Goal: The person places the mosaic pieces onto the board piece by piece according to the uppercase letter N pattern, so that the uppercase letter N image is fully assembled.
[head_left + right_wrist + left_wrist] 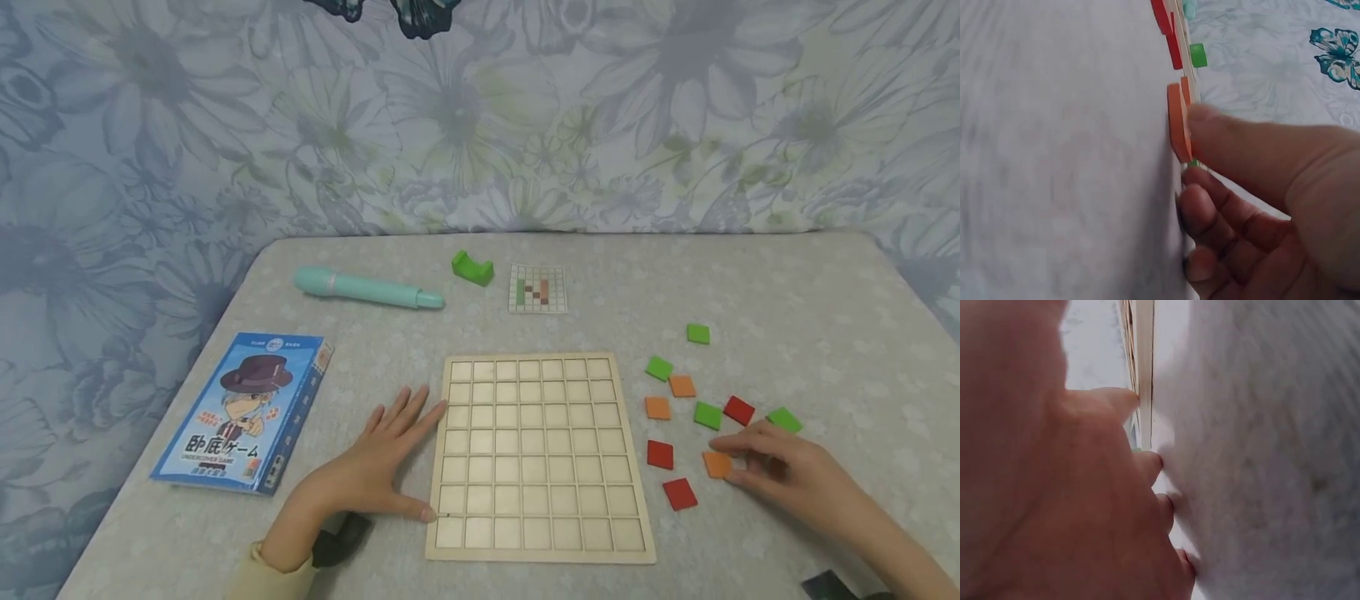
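Observation:
A square wooden grid board (540,456) lies on the table with bare cells. Beside its left edge my left hand (382,462) rests with fingers spread, thumb and index fingertip touching the edge; in the left wrist view the hand (1085,487) lies along the board's side (1144,369). To the right of the board, my right hand (802,471) pinches an orange square tile (716,465) at its right side between thumb and index finger. The right wrist view shows the thumb against that orange tile (1177,119), close to the table surface; the other fingers are curled.
Loose red tiles (680,494), green tiles (698,333) and orange tiles (682,386) lie right of the board. Behind it are a small grid pattern card (555,304), a green holder (472,268) and a teal pen-shaped object (367,288). A blue game box (240,408) lies left.

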`<action>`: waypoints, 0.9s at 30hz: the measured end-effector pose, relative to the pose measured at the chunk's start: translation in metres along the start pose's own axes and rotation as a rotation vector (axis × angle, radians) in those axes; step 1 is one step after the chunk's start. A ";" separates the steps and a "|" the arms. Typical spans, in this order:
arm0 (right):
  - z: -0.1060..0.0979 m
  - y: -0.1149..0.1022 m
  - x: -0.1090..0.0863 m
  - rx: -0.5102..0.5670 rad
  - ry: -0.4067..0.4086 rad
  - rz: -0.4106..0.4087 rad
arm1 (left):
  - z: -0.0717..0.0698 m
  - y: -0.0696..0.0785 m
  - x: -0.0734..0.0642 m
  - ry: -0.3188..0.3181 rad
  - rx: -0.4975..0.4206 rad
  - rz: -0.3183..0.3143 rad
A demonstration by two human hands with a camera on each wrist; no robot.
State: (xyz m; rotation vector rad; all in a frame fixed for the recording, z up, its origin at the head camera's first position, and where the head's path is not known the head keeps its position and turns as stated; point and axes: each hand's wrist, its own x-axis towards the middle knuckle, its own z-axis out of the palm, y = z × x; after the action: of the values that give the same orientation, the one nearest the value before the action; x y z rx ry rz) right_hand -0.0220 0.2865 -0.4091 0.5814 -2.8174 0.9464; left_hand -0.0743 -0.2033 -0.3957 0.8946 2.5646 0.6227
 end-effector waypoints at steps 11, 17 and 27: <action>0.003 -0.003 0.003 -0.038 0.009 0.013 | 0.001 -0.001 0.000 0.005 0.008 0.000; -0.004 -0.017 0.009 0.009 0.051 0.037 | 0.002 0.000 0.001 0.009 0.001 0.002; 0.025 -0.077 0.050 0.530 -0.051 0.162 | 0.002 0.000 0.000 0.017 -0.005 0.006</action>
State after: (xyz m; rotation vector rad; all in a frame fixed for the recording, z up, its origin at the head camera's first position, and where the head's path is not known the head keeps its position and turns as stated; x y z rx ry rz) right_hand -0.0372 0.1991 -0.3745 0.4286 -2.6778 1.7542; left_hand -0.0740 -0.2027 -0.3975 0.8991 2.5756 0.6412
